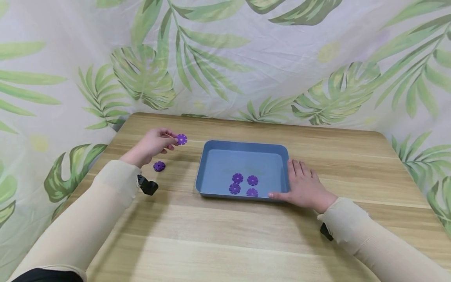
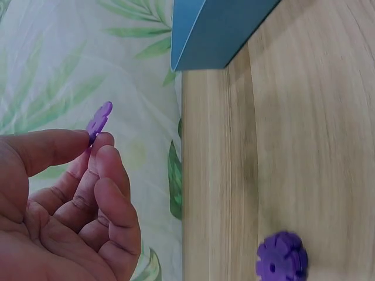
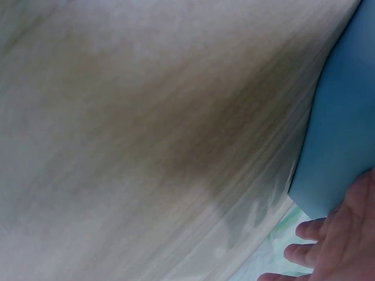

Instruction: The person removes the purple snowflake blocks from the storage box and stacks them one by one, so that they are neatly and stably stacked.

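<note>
Pale sleeves (image 1: pixel 74 223) flank the head view: left hand (image 1: pixel 155 143) pinches a purple disc (image 1: pixel 181 139) left of a blue tray (image 1: pixel 220 168); right hand (image 1: pixel 304 186) rests against its side. Left wrist: purple stack (image 2: pixel 281 256) on the tabletop (image 2: pixel 316 146), apart from the disc. Right wrist: outstretched fingers (image 3: pixel 313 229) beside the tray.

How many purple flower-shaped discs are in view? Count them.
6 distinct: four discs in the blue rectangular tray, one disc in the left grip, one topping the pile on the wooden table; more seem hidden beneath.
</note>
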A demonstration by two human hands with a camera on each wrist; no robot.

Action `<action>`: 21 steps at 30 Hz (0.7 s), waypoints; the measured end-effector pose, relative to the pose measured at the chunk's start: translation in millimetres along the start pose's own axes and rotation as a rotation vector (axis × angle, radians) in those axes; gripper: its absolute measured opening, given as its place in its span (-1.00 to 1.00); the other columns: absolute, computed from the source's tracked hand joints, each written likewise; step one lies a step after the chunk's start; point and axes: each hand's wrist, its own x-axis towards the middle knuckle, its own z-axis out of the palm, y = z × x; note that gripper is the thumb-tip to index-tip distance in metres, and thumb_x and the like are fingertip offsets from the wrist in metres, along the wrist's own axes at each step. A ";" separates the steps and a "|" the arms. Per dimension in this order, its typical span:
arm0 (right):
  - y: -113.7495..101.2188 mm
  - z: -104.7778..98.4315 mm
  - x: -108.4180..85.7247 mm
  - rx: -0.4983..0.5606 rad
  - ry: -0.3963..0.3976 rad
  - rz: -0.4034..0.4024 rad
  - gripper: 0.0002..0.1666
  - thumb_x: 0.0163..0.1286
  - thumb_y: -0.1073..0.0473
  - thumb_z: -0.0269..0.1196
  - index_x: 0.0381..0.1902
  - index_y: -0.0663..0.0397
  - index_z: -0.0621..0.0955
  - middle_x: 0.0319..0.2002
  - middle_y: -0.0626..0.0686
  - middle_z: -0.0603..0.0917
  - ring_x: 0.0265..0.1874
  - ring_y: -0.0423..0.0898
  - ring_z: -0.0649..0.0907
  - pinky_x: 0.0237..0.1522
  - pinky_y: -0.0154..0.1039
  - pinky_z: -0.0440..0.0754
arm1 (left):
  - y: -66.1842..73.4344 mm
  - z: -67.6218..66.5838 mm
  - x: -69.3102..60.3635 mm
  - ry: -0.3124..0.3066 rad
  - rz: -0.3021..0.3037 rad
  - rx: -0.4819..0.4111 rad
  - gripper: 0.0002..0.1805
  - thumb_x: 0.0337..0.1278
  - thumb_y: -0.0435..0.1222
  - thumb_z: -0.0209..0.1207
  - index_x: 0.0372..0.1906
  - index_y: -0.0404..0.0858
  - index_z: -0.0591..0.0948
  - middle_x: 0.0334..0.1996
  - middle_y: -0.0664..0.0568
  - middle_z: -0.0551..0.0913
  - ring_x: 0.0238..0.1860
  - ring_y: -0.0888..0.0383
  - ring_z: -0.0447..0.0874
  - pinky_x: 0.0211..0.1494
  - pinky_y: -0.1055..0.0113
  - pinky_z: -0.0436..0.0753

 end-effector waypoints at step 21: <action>1.2 1.3 -0.1 0.004 -0.002 -0.005 0.60 0.18 -0.74 0.10 0.57 0.53 -0.07 0.57 0.49 -0.02 0.53 0.47 0.01 0.40 0.50 -0.01 | -51.3 -39.0 -18.5 -0.016 -0.116 0.035 -0.67 0.55 -0.33 0.03 0.18 -0.52 0.45 -0.20 0.06 0.68 -0.22 0.21 0.63 -0.15 0.27 0.63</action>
